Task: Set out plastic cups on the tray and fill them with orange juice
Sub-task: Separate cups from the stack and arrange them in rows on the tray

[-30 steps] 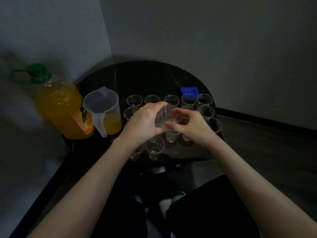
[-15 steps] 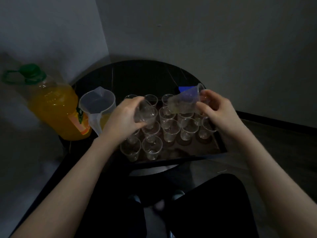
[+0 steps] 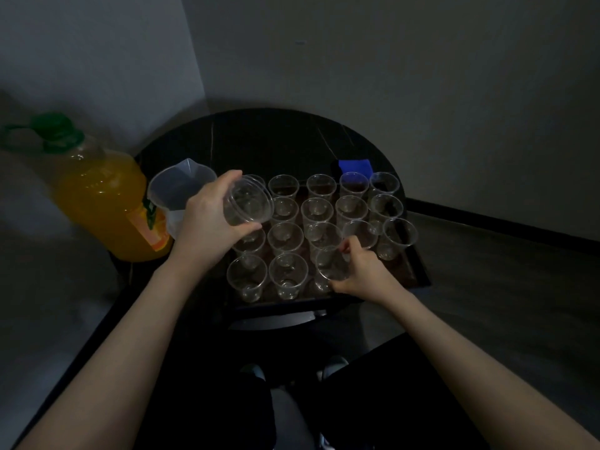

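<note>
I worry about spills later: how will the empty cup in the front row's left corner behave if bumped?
The front-left cup is thin clear plastic and empty, so probably very light. It tapers to a narrow base, so likely tips easily. Neighbouring cups may catch it.

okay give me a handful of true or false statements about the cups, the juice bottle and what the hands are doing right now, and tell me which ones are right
1. The left hand holds a small stack of cups above the tray. True.
2. The cups on the tray are full of juice. False: they look empty.
3. The right hand holds a single cup at the front row of the tray. True.
4. The juice bottle has a red cap. False: its cap is green.
5. The jug stands between the bottle and the tray. True.
</note>
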